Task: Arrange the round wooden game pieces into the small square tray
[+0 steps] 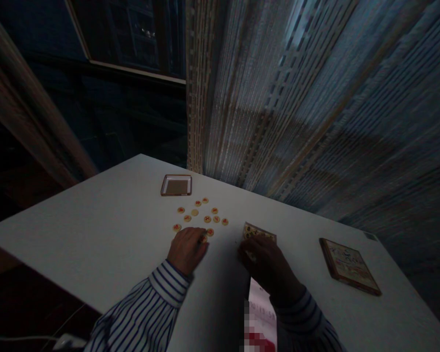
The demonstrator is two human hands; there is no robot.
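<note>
Several round wooden xiangqi pieces (207,219) with red characters lie loose on the white table (132,244); one of them (194,212) shows a plain face. My left hand (187,250) reaches over the nearest pieces, its thumb and fingers closed around a red-marked piece (203,239). Another red piece (210,232) lies just beyond those fingertips. My right hand (262,259) is curled over a shallow box (260,229) packed with dark-marked pieces. Its fingertips are in shadow, and what they grip is hidden.
An empty-looking shallow tray (177,186) sits near the back edge. To the right lies a flat box lid (350,266) with a printed top. A lit phone screen (262,308) shows below my right wrist. Hanging string curtains (278,107) border the table behind.
</note>
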